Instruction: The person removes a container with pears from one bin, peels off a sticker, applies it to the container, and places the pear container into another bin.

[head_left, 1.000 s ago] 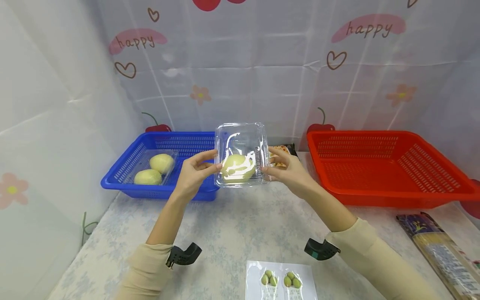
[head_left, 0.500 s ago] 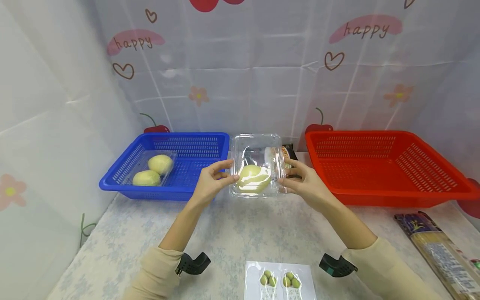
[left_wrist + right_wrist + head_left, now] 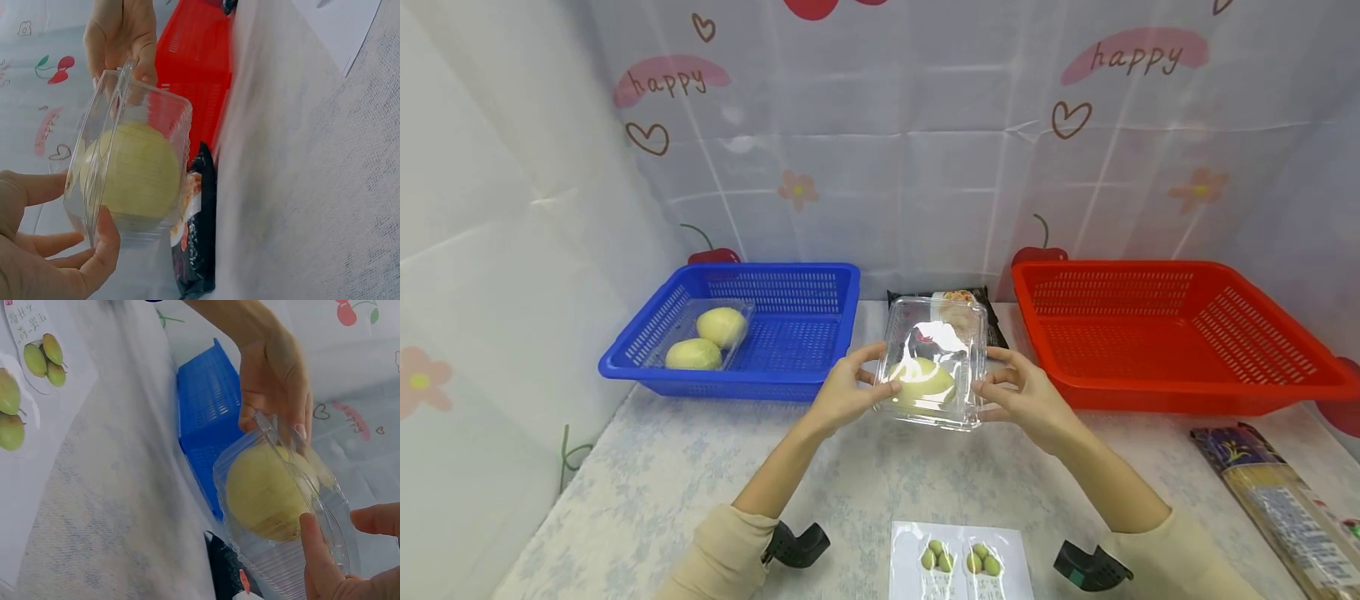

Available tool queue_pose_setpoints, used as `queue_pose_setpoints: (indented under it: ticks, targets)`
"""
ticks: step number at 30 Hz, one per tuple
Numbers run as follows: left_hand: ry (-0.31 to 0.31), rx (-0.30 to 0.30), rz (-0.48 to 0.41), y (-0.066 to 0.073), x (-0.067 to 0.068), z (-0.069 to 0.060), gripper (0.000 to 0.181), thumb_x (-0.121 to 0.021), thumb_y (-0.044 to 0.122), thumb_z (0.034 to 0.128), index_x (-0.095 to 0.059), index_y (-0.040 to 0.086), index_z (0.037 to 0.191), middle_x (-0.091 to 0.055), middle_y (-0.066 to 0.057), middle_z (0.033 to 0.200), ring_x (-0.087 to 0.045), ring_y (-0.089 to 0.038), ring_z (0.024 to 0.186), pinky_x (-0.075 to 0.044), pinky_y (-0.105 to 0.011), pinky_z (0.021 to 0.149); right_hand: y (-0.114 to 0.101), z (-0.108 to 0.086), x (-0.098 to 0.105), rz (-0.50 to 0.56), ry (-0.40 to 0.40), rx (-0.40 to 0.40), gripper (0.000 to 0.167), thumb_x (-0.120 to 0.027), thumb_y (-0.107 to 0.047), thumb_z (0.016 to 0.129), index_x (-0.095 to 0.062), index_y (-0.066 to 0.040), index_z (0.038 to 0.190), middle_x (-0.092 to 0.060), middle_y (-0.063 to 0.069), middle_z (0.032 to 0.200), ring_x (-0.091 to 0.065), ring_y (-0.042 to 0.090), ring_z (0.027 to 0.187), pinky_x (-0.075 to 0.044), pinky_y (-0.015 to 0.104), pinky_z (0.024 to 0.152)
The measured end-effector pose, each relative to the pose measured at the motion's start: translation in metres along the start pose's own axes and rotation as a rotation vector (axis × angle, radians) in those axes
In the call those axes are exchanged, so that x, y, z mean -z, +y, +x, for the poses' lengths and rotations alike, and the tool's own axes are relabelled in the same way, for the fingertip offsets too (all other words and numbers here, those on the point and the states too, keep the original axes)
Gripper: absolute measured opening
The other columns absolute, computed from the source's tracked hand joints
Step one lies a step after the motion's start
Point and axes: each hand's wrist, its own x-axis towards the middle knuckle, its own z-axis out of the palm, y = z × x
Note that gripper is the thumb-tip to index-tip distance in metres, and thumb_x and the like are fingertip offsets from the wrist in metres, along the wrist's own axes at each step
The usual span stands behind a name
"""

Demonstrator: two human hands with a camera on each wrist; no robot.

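Observation:
Both hands hold a clear plastic box [image 3: 936, 333] above the table, with one pale yellow-green fruit [image 3: 922, 382] inside. The left hand [image 3: 846, 393] pinches its left edge, the right hand [image 3: 1024, 398] its right edge. In the left wrist view the left hand [image 3: 56, 250] grips the rim beside the fruit [image 3: 134, 172]. From the right wrist view, the lid looks closed over the fruit [image 3: 269, 490], with the right hand [image 3: 350, 569] at the rim. Whether the box touches the table cannot be told.
A blue basket [image 3: 715, 385] at left holds a clear tray with two similar fruits [image 3: 692, 354]. A red basket [image 3: 1187, 396] stands at right. Behind the box lies a black packet [image 3: 996, 329]. A noodle pack [image 3: 1285, 508] and a fruit-picture sheet [image 3: 958, 554] lie nearer.
The box, held in both hands, has moved right and down toward the table's middle. More of the black packet behind it shows now. The baskets have stayed put.

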Motion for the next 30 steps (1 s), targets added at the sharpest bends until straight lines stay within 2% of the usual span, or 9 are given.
queue_pose_setpoints:
  ticks: [5, 9, 15, 19, 27, 30]
  targets:
    - [-0.037, 0.017, -0.026, -0.004, -0.009, 0.000, 0.062, -0.066, 0.005, 0.0843, -0.039, -0.003, 0.139, -0.041, -0.024, 0.139, -0.054, -0.022, 0.082, -0.055, -0.032, 0.057, 0.011, -0.003, -0.003, 0.035, 0.010, -0.036, 0.073, -0.061, -0.010, 0.090, -0.015, -0.001, 0.147, -0.046, 0.017, 0.101, -0.061, 0.020, 0.086, -0.056, 0.037, 0.076]
    - [-0.006, 0.041, -0.041, -0.008, -0.014, 0.002, 0.060, -0.066, 0.002, 0.0818, -0.043, -0.004, 0.137, -0.044, -0.026, 0.136, -0.055, -0.024, 0.080, -0.055, -0.032, 0.054, 0.019, -0.006, -0.007, 0.102, -0.002, -0.053, 0.078, -0.062, -0.008, 0.089, -0.009, 0.000, 0.147, -0.046, 0.015, 0.098, -0.062, 0.019, 0.083, -0.056, 0.039, 0.076]
    - [0.049, 0.058, -0.010, -0.015, -0.018, 0.003, 0.051, -0.068, 0.001, 0.0795, -0.052, -0.006, 0.128, -0.052, -0.028, 0.127, -0.054, -0.024, 0.077, -0.051, -0.026, 0.052, 0.027, -0.008, -0.009, 0.164, -0.018, -0.059, 0.083, -0.062, -0.005, 0.088, -0.004, 0.000, 0.147, -0.044, 0.014, 0.095, -0.064, 0.024, 0.083, -0.055, 0.044, 0.076]
    - [0.067, 0.064, -0.009, -0.020, -0.021, 0.003, 0.049, -0.068, -0.001, 0.0786, -0.054, -0.007, 0.125, -0.053, -0.029, 0.125, -0.052, -0.021, 0.073, -0.047, -0.023, 0.053, 0.031, -0.008, -0.011, 0.171, -0.003, -0.079, 0.083, -0.062, -0.004, 0.088, -0.004, 0.001, 0.147, -0.045, 0.017, 0.097, -0.064, 0.025, 0.083, -0.055, 0.044, 0.075]
    - [0.061, 0.070, -0.005, -0.026, -0.026, 0.002, 0.052, -0.067, -0.002, 0.0787, -0.051, -0.010, 0.128, -0.051, -0.028, 0.128, -0.055, -0.015, 0.073, -0.049, -0.022, 0.054, 0.038, -0.008, -0.016, 0.154, 0.007, -0.120, 0.083, -0.062, -0.005, 0.088, -0.002, 0.004, 0.146, -0.047, 0.019, 0.100, -0.063, 0.024, 0.082, -0.056, 0.043, 0.072]
    - [0.069, 0.041, 0.021, -0.029, -0.026, 0.001, 0.051, -0.068, 0.001, 0.0790, -0.053, -0.008, 0.127, -0.053, -0.026, 0.129, -0.057, -0.018, 0.076, -0.050, -0.023, 0.056, 0.041, -0.007, -0.014, 0.122, 0.006, -0.125, 0.080, -0.060, -0.007, 0.090, -0.003, 0.005, 0.145, -0.049, 0.024, 0.105, -0.064, 0.027, 0.083, -0.056, 0.044, 0.072]
